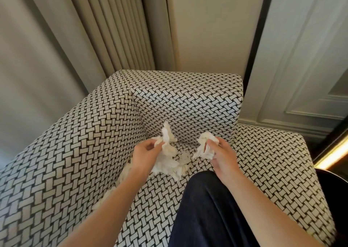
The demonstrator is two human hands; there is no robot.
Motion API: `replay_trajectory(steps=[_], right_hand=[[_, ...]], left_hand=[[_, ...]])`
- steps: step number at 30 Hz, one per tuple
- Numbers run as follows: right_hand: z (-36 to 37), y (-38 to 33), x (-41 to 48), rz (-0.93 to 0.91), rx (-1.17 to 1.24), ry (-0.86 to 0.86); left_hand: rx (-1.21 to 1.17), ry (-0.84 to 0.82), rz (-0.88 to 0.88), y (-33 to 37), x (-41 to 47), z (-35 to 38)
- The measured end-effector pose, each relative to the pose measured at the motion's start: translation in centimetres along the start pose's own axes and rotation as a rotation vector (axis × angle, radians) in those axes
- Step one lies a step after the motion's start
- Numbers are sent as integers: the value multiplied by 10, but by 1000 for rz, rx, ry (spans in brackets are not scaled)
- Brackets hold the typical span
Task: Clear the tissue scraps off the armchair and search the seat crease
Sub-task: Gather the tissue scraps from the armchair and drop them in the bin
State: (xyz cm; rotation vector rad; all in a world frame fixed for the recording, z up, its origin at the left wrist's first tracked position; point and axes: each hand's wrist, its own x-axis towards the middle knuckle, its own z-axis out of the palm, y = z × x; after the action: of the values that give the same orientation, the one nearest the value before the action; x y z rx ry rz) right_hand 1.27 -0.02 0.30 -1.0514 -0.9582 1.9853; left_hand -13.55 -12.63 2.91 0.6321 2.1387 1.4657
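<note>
Over the seat of the woven-pattern armchair (75,143), the left grip (145,152) pinches a long tissue scrap (167,141) and the right grip (222,156) clutches a crumpled wad (204,148), with loose scraps (181,168) lying on the seat between them.

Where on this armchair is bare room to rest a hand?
Free: left armrest top, right armrest top, front seat strip between left forearm and knee. Crowded: mid-seat, where left hand and right hand hold tissue over scraps.
</note>
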Motion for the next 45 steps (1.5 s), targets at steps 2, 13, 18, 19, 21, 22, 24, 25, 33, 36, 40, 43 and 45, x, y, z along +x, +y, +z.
replay_trajectory(steps=[2, 13, 18, 19, 21, 22, 24, 25, 33, 36, 40, 43, 45], right_hand=[[-16, -5, -1, 36, 44, 11], [-128, -57, -13, 193, 299, 177], [-189, -69, -17, 151, 489, 305], [-202, -70, -16, 134, 521, 343], [-226, -70, -14, 98, 574, 399], [-239, -70, -13, 78, 593, 415], [-259, -67, -11, 52, 603, 446], [-270, -65, -9, 35, 603, 473], [-327, -47, 4, 25, 501, 761], [-334, -45, 11, 42, 516, 805], [-341, -42, 17, 31, 620, 797], [-346, -37, 23, -5, 706, 810], [-347, -37, 25, -56, 676, 736]], left_hand=[[-29, -21, 0, 8, 0, 8], [-28, -310, 57, 68, -11, 124], [47, -506, 111, 84, -26, 199], [86, -543, 132, 85, -29, 213], [156, -609, 168, 86, -35, 241], [176, -631, 174, 87, -38, 256], [197, -651, 167, 86, -42, 279], [204, -664, 159, 87, -44, 292], [338, -701, 270, 89, -67, 375], [329, -715, 306, 96, -77, 398], [308, -829, 284, 102, -86, 418], [308, -950, 266, 97, -91, 427], [332, -981, 255, 93, -92, 429]])
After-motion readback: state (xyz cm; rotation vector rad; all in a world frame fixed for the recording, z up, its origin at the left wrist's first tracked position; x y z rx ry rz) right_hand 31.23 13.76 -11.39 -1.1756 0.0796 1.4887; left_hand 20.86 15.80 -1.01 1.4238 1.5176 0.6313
